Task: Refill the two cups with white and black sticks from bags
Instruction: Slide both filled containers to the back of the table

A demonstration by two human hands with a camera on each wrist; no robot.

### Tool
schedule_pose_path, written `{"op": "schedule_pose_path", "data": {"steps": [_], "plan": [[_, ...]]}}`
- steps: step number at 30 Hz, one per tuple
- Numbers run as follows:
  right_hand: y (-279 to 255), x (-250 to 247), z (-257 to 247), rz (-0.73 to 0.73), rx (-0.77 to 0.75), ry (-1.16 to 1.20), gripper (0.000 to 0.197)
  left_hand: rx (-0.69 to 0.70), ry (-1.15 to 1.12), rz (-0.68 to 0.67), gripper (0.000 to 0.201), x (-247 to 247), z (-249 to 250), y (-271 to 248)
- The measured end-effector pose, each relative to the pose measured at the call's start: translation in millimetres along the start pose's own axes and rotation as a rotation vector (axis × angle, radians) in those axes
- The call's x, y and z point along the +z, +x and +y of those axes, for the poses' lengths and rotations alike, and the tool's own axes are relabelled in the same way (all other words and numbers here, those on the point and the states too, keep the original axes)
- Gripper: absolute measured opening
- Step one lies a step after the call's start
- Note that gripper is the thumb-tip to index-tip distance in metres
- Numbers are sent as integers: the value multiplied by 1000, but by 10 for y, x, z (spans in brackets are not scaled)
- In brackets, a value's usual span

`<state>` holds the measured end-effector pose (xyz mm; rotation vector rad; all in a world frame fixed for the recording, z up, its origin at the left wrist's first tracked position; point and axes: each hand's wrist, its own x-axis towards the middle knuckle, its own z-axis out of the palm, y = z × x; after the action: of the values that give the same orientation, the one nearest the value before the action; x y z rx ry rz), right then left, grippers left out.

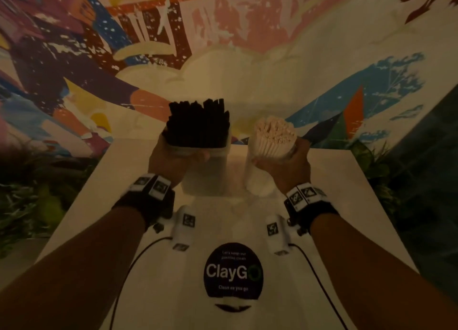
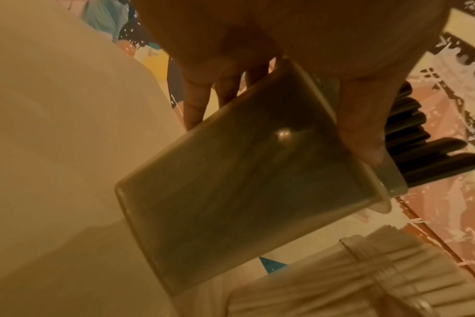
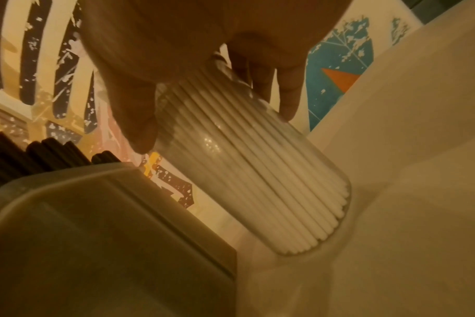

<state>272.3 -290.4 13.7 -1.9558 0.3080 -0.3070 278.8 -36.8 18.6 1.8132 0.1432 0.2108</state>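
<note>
A square translucent cup (image 1: 203,171) packed with black sticks (image 1: 198,124) stands on the white counter (image 1: 138,267). My left hand (image 1: 171,161) grips its upper part from the left; in the left wrist view its fingers (image 2: 195,103) and thumb wrap the cup (image 2: 231,193) below the rim. A round clear cup (image 1: 260,176) full of white sticks (image 1: 275,133) stands just to the right. My right hand (image 1: 287,166) holds it from the right, and the right wrist view shows the fingers (image 3: 287,94) curled round the cup (image 3: 258,171).
A black round ClayGo sticker (image 1: 233,271) lies on the counter near me. A colourful painted wall (image 1: 223,44) rises directly behind the cups. Green plants (image 1: 27,205) flank the counter on both sides. Thin black cables (image 1: 133,260) run from my wrists.
</note>
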Motion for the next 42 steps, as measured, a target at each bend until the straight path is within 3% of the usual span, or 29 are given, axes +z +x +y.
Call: {"op": "schedule_pose_path", "data": {"steps": [19,24,31,35,42], "plan": [[694,320,-61,-13,-36,-76,100,42,23,-25,123,232,-70,815],[797,436,4,-16,-55,-19,113,74,-10,-14,118,227,-106,885],[933,496,13,-38,-71,-33,107,69,-18,-15,122,205,-126,983],[956,483,28,-14,-60,-8,105,99,-7,-13,109,200,-116,1008],[1007,331,65,52,-48,-30,103,103,-25,-42,111,173,-150,1066]]}}
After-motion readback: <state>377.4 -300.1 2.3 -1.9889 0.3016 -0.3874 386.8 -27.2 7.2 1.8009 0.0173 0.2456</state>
